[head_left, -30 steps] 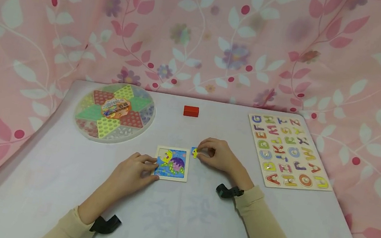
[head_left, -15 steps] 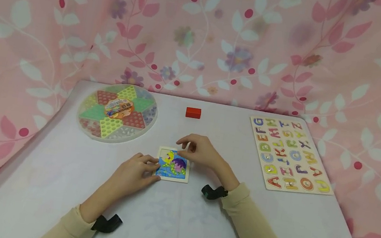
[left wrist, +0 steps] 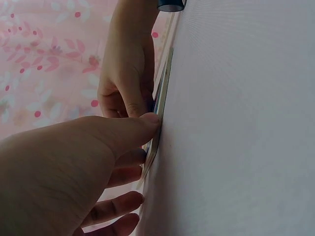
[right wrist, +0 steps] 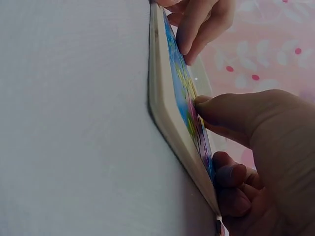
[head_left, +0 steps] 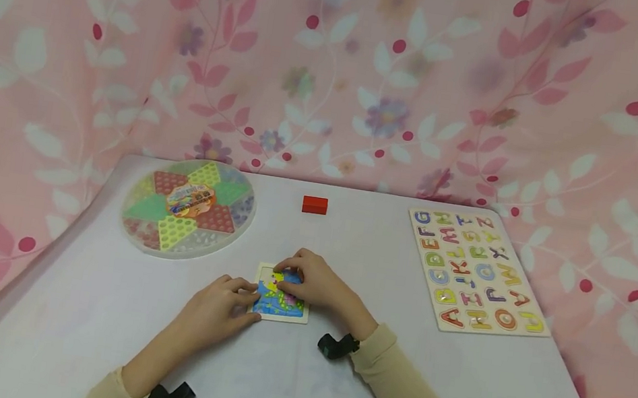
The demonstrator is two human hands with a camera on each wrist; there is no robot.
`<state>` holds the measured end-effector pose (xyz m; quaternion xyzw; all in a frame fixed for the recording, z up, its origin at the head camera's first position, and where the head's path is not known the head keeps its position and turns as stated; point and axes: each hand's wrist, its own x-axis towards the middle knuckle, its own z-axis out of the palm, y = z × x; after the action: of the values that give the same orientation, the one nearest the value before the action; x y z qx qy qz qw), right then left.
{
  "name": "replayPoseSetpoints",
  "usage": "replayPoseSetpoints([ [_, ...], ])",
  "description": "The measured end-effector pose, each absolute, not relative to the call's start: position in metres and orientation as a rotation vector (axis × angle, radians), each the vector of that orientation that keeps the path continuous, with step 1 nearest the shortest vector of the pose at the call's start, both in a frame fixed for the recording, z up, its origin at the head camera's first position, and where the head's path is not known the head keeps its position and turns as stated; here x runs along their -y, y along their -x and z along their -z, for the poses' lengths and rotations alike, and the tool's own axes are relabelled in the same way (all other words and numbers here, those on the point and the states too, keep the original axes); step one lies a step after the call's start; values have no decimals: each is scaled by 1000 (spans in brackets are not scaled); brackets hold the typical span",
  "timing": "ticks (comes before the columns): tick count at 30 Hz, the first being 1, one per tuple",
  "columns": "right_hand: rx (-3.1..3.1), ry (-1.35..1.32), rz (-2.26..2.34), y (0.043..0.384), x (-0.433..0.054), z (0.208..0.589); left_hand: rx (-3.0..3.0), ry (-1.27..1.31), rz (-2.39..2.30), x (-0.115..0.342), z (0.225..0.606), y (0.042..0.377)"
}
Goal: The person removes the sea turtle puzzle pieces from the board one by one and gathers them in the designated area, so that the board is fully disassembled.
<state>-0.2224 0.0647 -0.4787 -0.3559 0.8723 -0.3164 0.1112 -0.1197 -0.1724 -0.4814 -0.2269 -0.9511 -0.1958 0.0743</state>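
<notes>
Clock centred on the framed jigsaw puzzle (head_left: 279, 307), 12 = away from the person. Puzzle lies flat on the white-covered table (head_left: 244, 386), between the 2 hands: square pale frame, mostly blue picture with yellow and purple parts. Its 11 o'clock corner looks pale beige; too small to tell more. Left hand (head_left: 217, 310) at 8 o'clock: thumb on the frame's 7 o'clock corner, fingers along the 9 o'clock side, narrow grip on the frame. Left wrist view shows the thumb on the frame edge, lower fingers slightly spread beside it. Right hand (head_left: 316, 281) comes in from 3 o'clock over the upper part: index finger bent near the 12 o'clock edge, thumb tip touching the picture face, narrow gap between them. Can't tell whether a loose piece sits under those fingers; the hand covers it. Other kit: round clear-cased Chinese checkers set (head_left: 186, 228) with a 6-point star board at 10 o'clock, small red block (head_left: 314, 206) near 12, alphabet puzzle board (head_left: 469, 281) between 2 and 3, well apart from the right hand. Black wrist cameras (head_left: 337, 347) on both wrists, beige sleeves (head_left: 408, 395) behind them. Pink floral curtain (head_left: 332, 106) across the back, beyond 12.
</notes>
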Motion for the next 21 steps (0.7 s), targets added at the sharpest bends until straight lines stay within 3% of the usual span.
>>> replayPoseSetpoints([
  [21, -2591, 965, 878, 216, -57, 471, 2802, 700, 590, 172, 483, 118],
])
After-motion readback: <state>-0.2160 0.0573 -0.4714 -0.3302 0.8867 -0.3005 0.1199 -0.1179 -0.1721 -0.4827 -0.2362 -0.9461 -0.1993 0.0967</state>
